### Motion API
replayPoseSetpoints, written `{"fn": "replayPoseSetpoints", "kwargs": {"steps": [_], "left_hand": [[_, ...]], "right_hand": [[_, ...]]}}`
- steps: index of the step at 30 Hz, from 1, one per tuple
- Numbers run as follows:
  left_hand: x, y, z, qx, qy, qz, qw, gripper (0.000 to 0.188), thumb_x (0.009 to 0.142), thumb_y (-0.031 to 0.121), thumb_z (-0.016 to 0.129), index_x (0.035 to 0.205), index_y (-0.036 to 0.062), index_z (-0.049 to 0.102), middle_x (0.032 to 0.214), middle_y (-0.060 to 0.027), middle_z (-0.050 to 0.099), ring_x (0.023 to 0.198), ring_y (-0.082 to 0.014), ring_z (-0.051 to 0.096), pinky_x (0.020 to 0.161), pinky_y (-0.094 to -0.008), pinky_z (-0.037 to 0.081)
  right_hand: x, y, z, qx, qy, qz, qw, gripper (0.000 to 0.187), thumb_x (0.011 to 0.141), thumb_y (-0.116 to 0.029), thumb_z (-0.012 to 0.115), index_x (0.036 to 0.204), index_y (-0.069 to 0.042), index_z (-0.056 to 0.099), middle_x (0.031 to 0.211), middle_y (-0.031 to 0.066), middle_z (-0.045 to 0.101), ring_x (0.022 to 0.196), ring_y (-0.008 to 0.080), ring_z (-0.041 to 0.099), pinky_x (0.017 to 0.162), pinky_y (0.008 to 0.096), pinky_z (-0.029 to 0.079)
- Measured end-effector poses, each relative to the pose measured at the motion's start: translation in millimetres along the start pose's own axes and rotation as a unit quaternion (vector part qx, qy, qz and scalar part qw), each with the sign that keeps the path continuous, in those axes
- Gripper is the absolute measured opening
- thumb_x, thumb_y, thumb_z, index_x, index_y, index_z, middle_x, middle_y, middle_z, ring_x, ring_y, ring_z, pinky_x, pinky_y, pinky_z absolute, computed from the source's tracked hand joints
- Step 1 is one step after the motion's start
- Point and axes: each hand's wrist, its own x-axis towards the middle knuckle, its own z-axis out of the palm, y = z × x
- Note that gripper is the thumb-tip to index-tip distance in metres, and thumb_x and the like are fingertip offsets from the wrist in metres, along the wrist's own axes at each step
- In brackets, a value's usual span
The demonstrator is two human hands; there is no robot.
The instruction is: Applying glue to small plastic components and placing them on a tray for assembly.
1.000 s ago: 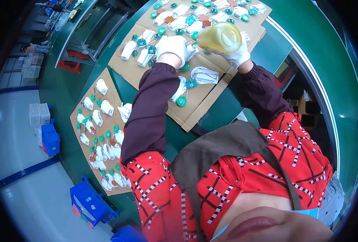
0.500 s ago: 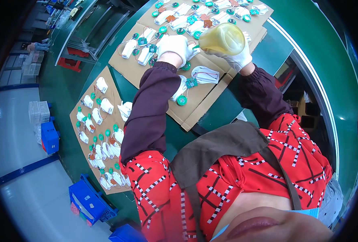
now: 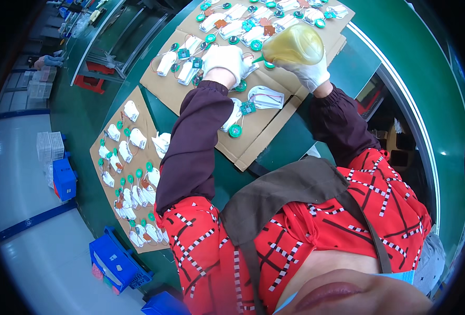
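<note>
My right hand [image 3: 312,74], in a white glove, grips a translucent squeeze bottle [image 3: 299,46] of yellowish liquid. The bottle is tipped over, its green nozzle pointing left and down toward my left hand [image 3: 223,62]. That hand, also gloved in white, closes around a white plastic shell [image 3: 249,66], of which only one end shows; its fingers are mostly hidden. Just below, on the cardboard sheet [image 3: 258,137], lie a white shell [image 3: 266,97], a green circuit board [image 3: 248,107] and a round green part [image 3: 235,130] joined by thin wires.
Rows of similar wired white shells [image 3: 209,22] cover the far cardboard. A second cardboard sheet [image 3: 147,118] at the left bears several more. Both lie on a green table [image 3: 369,50]. Blue bins [image 3: 118,258] stand on the floor at the lower left.
My right hand has shifted slightly right, taking the bottle up and to the right, so the nozzle sits a little farther from my left hand. My left hand stays nearly in place.
</note>
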Motion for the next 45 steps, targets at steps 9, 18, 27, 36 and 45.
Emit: {"fn": "replayPoseSetpoints", "kwargs": {"steps": [9, 18, 27, 36, 45], "left_hand": [[2, -2, 5, 0.003, 0.016, 0.002, 1.0, 0.045, 0.071, 0.052, 0.067, 0.087, 0.0102, 0.071, 0.087, -0.0144, 0.067, 0.084, -0.0286, 0.064, 0.079, -0.0358, 0.05], [1, -2, 4, -0.009, 0.024, 0.005, 1.0, 0.038, 0.072, 0.045, 0.068, 0.088, 0.0108, 0.071, 0.089, -0.0151, 0.067, 0.085, -0.0285, 0.064, 0.079, -0.0356, 0.05], [2, -4, 14, 0.021, 0.11, 0.016, 0.994, 0.028, 0.07, 0.036, 0.069, 0.085, 0.0124, 0.073, 0.092, -0.0169, 0.064, 0.086, -0.0288, 0.063, 0.08, -0.0359, 0.049], [-5, -2, 12, 0.042, 0.131, -0.003, 0.991, 0.04, 0.071, 0.045, 0.066, 0.092, 0.0101, 0.07, 0.1, -0.0183, 0.06, 0.097, -0.0291, 0.058, 0.084, -0.0368, 0.046], [-32, -13, 11, -0.098, 0.335, 0.121, 0.929, 0.036, 0.068, 0.024, 0.069, 0.099, 0.0049, 0.063, 0.096, -0.0136, 0.06, 0.093, -0.0283, 0.057, 0.081, -0.0371, 0.046]], "right_hand": [[2, -4, -3, 0.021, 0.009, 0.015, 1.0, 0.059, 0.07, -0.028, 0.079, 0.118, -0.005, 0.053, 0.11, 0.0055, 0.062, 0.101, 0.0158, 0.059, 0.085, 0.0289, 0.048], [2, -11, -2, 0.096, 0.032, 0.025, 0.995, 0.056, 0.068, -0.021, 0.081, 0.115, -0.004, 0.054, 0.109, 0.0063, 0.062, 0.097, 0.0151, 0.06, 0.084, 0.0287, 0.049], [5, 1, 1, 0.164, 0.146, 0.022, 0.975, 0.053, 0.068, -0.005, 0.077, 0.114, -0.003, 0.051, 0.102, 0.0069, 0.062, 0.092, 0.017, 0.061, 0.077, 0.0295, 0.052], [18, 5, -17, 0.397, 0.188, -0.051, 0.897, 0.036, 0.082, -0.004, 0.061, 0.116, -0.002, 0.047, 0.111, 0.0086, 0.055, 0.105, 0.0244, 0.056, 0.086, 0.0412, 0.051], [27, 20, -23, 0.651, 0.047, 0.049, 0.756, 0.047, 0.086, -0.039, 0.058, 0.117, -0.004, 0.052, 0.111, 0.0083, 0.059, 0.094, 0.0239, 0.059, 0.074, 0.0347, 0.054]]}}
